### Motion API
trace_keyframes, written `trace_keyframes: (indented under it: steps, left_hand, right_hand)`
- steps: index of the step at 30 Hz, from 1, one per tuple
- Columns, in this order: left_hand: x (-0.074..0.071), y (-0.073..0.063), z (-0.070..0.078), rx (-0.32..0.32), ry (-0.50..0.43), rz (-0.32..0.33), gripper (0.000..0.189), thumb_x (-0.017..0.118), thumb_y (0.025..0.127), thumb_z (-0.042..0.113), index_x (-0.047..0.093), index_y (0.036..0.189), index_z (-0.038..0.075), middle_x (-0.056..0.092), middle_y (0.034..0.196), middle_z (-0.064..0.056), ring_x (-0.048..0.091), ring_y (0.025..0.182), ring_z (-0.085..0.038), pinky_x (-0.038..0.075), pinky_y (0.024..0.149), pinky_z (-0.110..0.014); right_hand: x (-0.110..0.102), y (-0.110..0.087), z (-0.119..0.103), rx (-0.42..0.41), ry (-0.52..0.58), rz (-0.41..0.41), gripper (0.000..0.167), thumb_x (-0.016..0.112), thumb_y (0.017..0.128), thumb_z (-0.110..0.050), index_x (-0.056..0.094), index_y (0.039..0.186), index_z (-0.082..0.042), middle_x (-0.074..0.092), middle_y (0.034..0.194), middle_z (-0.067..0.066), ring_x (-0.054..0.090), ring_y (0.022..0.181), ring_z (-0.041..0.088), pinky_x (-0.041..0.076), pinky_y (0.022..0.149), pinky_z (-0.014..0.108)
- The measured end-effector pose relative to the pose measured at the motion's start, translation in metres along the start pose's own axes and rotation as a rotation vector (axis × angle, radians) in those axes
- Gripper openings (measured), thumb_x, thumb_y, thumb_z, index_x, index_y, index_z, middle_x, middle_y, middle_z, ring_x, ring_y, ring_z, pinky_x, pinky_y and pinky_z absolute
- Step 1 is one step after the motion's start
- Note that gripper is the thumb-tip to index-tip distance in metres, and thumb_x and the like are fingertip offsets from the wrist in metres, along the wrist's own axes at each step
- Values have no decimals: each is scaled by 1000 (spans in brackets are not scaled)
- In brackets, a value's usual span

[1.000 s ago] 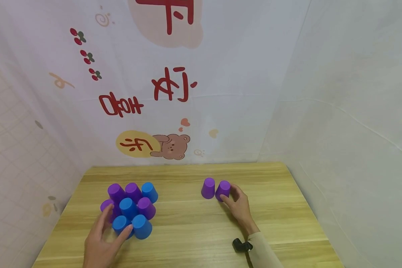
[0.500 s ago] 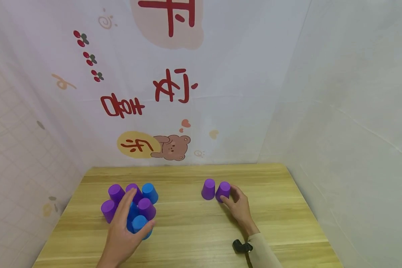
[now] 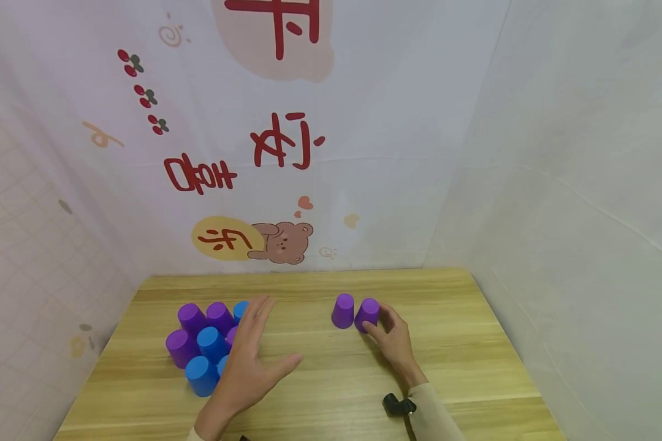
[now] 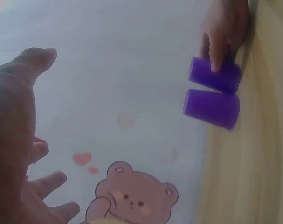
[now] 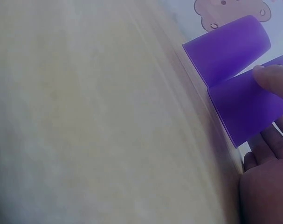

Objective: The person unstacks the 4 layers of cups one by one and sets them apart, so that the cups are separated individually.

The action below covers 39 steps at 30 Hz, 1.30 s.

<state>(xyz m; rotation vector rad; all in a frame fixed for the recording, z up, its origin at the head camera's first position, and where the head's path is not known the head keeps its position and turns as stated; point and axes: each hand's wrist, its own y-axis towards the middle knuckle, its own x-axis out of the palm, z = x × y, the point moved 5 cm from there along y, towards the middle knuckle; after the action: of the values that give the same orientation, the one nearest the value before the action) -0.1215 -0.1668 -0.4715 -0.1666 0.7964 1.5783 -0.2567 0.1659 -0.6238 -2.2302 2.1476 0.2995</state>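
Note:
Two purple cups stand upside down side by side on the table. My right hand [image 3: 394, 340] holds the right-hand purple cup [image 5: 251, 105] between thumb and fingers. Just left of it stands the other purple cup [image 3: 342, 311], which no hand touches. My left hand [image 3: 248, 361] is raised with fingers spread and nothing between them, at the right side of a cluster of upturned cups. In that cluster are several purple cups [image 3: 183, 348] and several blue cups [image 3: 201, 375]; the left hand hides some of them. The left wrist view shows the left thumb and fingers wide apart.
The wood-grain table [image 3: 320, 398] ends at a white printed cloth [image 3: 380, 184] behind, with cloth also hanging on both sides. A black device [image 3: 398, 405] sits on the right wrist.
My left hand has moved right across the front of the cup cluster, from its left side to its right, and stays unfilled. The right hand keeps its hold on the purple cup.

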Motion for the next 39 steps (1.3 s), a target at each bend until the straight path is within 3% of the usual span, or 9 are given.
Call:
trace_keyframes:
  steps: [8,17,22,26,39]
  left_hand:
    - [33,23,9,14,11,-92,104,91,90,54,39,176,27,30,187,-7,26,174,-46,26,128,-91]
    - [67,45,8,34,30,-145,102,91,91,52,41,175,23,33,186,-10,28,173,-47,29,130,-88]
    - [86,54,0,14,16,-185,102,87,92,57,41,175,20,35,185,-11,29,173,-45,30,133,-84]
    - [101,59,-10,-36,-1,-220,101,86,93,60,40,176,24,34,186,-8,28,175,-40,30,135,-79]
    - [136,73,-30,-42,-47,-229,88,85,98,52,48,170,18,47,178,-12,45,166,-37,41,135,-68]
  right_hand:
    - [0,1,-1,10,3,6,60,90,95,-6,65,150,-3,70,155,19,59,156,30,41,138,43]
    - [0,1,-3,-15,-9,11,61,91,95,-7,65,150,-2,70,155,18,60,156,36,44,133,29]
    - [0,1,-4,-14,-12,10,61,91,96,-8,65,151,-3,70,156,17,59,156,35,43,136,38]
    - [0,0,-3,-9,-13,9,61,91,96,-9,66,151,-4,70,156,17,58,157,36,41,138,45]
    - [0,-1,-2,-15,-1,4,60,90,96,-8,66,151,-5,70,156,16,58,157,35,41,138,47]
